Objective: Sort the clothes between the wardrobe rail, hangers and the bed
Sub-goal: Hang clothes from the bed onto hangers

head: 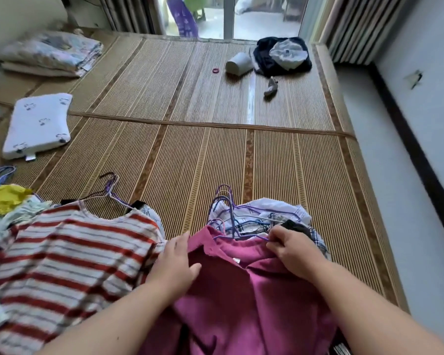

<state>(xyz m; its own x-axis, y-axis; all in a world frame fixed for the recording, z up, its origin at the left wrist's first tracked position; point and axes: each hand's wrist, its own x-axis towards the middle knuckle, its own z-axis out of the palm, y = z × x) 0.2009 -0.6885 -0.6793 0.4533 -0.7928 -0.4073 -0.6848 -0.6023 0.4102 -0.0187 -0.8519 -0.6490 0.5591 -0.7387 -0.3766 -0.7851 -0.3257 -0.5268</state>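
Clothes-strewn bed (215, 155), covered with a woven mat, stretches ahead of a person's two hands. A magenta top (241, 303) spreads beneath both of them at the bed's near edge. The left hand (177, 265) lies on its collar edge with fingers fairly straight, while the right hand (290, 248) curls its fingers round a purple hanger (251, 237) at the neckline. Touching the left hand on its outer side lies a red-and-white striped shirt (69, 252), also on a hanger. Just beyond the right hand sits a white and plaid bundle (280, 213) with several hanger hooks showing. Far ahead of the left hand lies a white pillow (37, 124); far ahead of the right, a dark heap of clothes (267, 60), a white container (239, 63) on its side and a pink hair tie (216, 70)
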